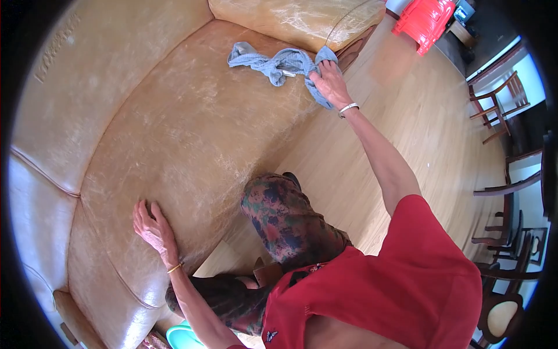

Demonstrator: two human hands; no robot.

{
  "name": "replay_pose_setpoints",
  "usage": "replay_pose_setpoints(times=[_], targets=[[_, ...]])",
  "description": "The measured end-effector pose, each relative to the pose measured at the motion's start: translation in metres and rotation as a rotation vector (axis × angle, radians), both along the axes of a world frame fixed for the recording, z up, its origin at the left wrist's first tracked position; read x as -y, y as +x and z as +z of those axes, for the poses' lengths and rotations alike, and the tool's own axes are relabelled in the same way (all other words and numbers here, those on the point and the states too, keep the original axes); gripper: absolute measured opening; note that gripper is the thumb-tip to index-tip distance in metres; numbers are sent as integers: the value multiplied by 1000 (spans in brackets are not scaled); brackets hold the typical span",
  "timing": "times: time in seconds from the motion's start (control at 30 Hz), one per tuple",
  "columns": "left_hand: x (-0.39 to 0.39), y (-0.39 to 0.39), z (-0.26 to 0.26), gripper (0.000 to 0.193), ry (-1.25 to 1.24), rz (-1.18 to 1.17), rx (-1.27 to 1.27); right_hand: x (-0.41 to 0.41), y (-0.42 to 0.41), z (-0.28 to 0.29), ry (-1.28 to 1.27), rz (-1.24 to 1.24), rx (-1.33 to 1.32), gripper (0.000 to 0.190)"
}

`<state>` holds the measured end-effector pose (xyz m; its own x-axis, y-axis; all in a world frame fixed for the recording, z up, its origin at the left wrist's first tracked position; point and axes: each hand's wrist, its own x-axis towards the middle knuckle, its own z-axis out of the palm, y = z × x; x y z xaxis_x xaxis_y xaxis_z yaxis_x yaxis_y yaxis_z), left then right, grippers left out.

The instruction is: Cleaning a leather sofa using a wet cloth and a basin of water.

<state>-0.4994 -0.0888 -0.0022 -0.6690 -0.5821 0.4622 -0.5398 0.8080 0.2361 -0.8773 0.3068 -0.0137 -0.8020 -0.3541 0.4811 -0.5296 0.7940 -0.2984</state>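
A brown leather sofa with scuffed, pale-cracked seat cushions [187,122] spreads before me. My left hand [153,229] rests flat on the seat, fingers a little apart, holding nothing. At the front edge near the sofa arm [305,19], my right hand [330,85] grips one end of a light blue cloth [290,61]. The rest of the cloth lies twisted along the seat, and its end hangs over the edge below my hand. A small whitish piece [287,73] shows among the folds; I cannot tell what it is.
A red plastic stool [425,22] stands on the wood-look floor [370,152] at the upper right. Dark wooden chairs [501,102] line the right side. Part of a turquoise basin [185,336] shows below the sofa by my left arm.
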Motion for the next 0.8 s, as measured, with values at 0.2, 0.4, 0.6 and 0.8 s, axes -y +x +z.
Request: replay_pose_setpoints(times=[0.2, 0.4, 0.6, 0.8], targets=[[11, 11, -1, 35, -34, 24, 19, 50, -17, 13, 206, 265, -64, 44], [7, 0, -7, 35, 23, -22, 20, 92, -87, 11, 427, 212, 84, 53], [3, 0, -3, 36, 13, -16, -8, 97, -103, 3, 361, 156, 103, 63], [3, 8, 0, 34, 19, 1, -5, 64, -37, 16, 176, 189, 20, 62]])
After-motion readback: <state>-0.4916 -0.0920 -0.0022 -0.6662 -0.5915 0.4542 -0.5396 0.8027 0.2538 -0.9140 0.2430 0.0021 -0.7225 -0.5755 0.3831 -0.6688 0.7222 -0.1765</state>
